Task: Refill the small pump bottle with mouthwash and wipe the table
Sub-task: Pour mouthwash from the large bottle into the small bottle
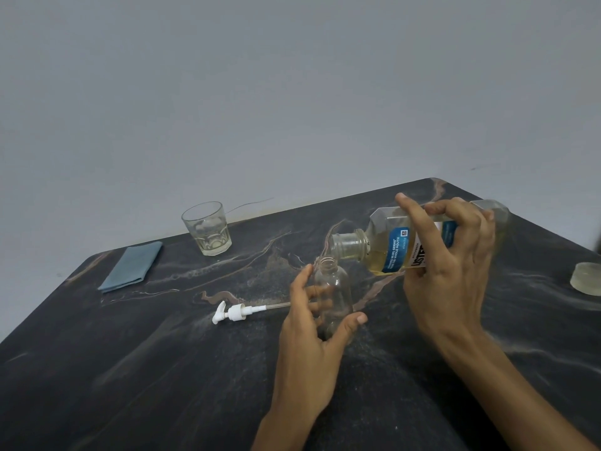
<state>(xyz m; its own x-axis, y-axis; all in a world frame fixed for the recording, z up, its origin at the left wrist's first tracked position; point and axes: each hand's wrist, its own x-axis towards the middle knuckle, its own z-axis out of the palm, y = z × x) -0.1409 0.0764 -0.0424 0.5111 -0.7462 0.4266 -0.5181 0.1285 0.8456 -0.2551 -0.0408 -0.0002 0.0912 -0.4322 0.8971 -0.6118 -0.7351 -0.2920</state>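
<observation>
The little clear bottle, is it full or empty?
Empty. The small pump bottle looks clear all through, its pump top lies on the table, and no mouthwash is in it.

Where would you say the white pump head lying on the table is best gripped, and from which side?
Probably at the ribbed white collar of the pump head, pinched from above. It lies flat on the table, nozzle to the left and thin dip tube trailing right toward the left hand. The collar is its thickest part; the tube looks too slender to hold firmly.
</observation>
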